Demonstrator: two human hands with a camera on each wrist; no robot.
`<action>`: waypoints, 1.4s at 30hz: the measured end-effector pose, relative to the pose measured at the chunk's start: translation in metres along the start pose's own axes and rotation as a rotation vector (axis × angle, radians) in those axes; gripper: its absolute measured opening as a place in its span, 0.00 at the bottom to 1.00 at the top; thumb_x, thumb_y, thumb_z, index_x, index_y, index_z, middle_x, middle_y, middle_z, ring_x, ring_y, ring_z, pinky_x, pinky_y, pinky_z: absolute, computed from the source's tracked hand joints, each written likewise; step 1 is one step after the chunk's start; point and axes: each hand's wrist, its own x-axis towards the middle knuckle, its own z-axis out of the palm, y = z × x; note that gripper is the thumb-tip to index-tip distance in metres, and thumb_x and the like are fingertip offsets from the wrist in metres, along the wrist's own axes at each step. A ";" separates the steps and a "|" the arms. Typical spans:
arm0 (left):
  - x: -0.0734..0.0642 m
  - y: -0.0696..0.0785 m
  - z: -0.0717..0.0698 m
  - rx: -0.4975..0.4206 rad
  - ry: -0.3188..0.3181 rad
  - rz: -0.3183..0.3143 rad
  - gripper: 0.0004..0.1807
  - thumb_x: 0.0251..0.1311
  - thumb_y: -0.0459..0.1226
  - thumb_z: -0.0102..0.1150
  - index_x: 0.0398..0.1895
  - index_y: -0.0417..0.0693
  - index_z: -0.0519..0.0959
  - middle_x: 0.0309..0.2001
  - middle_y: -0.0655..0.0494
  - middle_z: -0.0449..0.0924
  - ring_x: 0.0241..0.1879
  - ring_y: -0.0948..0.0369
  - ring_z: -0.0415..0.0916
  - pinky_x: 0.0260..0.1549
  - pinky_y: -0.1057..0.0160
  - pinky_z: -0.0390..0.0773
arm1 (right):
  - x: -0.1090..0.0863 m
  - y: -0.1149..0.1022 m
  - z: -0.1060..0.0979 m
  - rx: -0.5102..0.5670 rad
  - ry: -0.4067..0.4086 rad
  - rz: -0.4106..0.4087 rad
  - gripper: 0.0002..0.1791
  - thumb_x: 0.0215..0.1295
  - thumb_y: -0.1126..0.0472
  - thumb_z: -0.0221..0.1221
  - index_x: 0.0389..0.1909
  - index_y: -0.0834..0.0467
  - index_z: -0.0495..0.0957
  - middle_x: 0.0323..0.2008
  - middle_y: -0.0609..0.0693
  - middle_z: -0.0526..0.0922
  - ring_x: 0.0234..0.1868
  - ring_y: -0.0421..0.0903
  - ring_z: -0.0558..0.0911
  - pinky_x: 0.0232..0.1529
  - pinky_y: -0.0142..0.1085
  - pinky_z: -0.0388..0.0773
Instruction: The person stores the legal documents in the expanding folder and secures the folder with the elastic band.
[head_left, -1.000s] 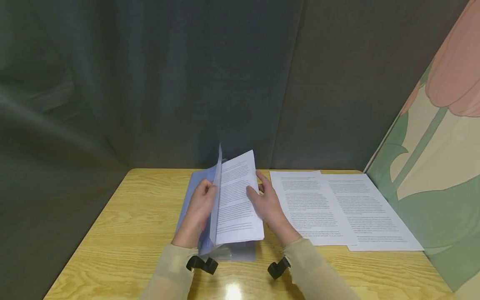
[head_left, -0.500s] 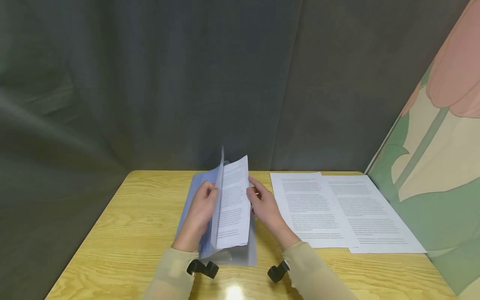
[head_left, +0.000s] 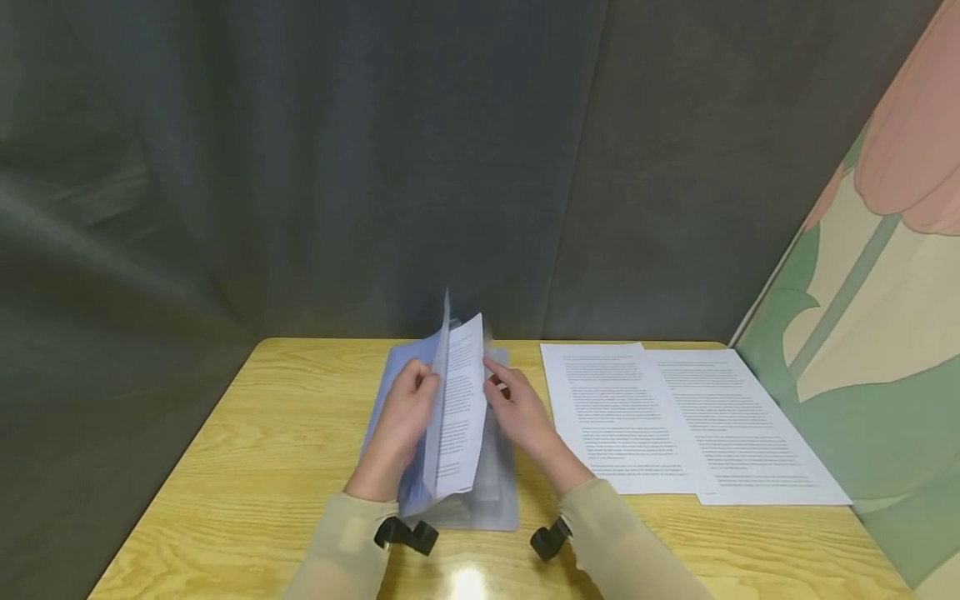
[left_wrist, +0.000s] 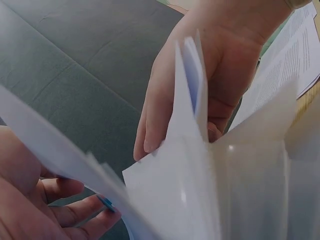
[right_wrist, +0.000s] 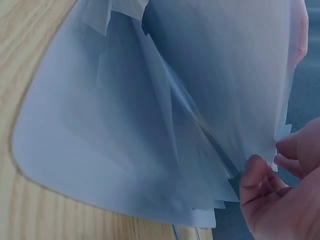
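A bluish translucent display book (head_left: 382,387) with clear plastic pockets lies spread on the table in the head view. My left hand (head_left: 405,410) grips its raised leaves left of the middle, fingers curled round their edge. A printed page (head_left: 459,408) stands tilted between my hands, bowed inward. At that page's right edge, my right hand (head_left: 523,415) pinches with thumb and fingers. Close up in the right wrist view, the same hand (right_wrist: 285,200) holds the edges of several pockets (right_wrist: 250,100). The left wrist view shows the bunched pocket edges (left_wrist: 185,175) between both hands.
Two overlapping printed sheets (head_left: 622,417) lie flat on the wooden table (head_left: 247,450), right of the book. A dark curtain (head_left: 412,167) hangs behind the table. A flower-patterned panel (head_left: 870,350) borders the right side.
My right hand has moved left with the printed page's edge, so the page stands narrower and steeper. More of the pockets beneath it shows. The left hand has barely moved.
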 end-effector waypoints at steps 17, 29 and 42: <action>-0.002 0.000 0.001 -0.029 -0.057 0.005 0.10 0.80 0.33 0.49 0.35 0.45 0.67 0.53 0.41 0.83 0.37 0.54 0.70 0.34 0.59 0.67 | 0.004 0.001 0.004 -0.062 -0.027 0.090 0.28 0.86 0.56 0.56 0.82 0.53 0.72 0.60 0.53 0.83 0.54 0.51 0.81 0.54 0.48 0.80; -0.001 0.000 -0.001 0.000 -0.047 -0.005 0.09 0.79 0.34 0.49 0.35 0.46 0.69 0.40 0.46 0.77 0.33 0.55 0.67 0.32 0.59 0.65 | 0.002 0.003 0.002 -0.040 -0.011 0.065 0.27 0.85 0.55 0.58 0.81 0.52 0.73 0.56 0.53 0.83 0.53 0.51 0.82 0.53 0.46 0.79; 0.002 -0.002 -0.013 -0.016 -0.034 -0.001 0.09 0.78 0.33 0.47 0.34 0.46 0.66 0.31 0.53 0.61 0.32 0.56 0.62 0.32 0.60 0.62 | -0.003 0.006 -0.024 -0.024 0.071 -0.020 0.29 0.85 0.59 0.59 0.81 0.59 0.70 0.53 0.55 0.83 0.51 0.54 0.82 0.50 0.46 0.78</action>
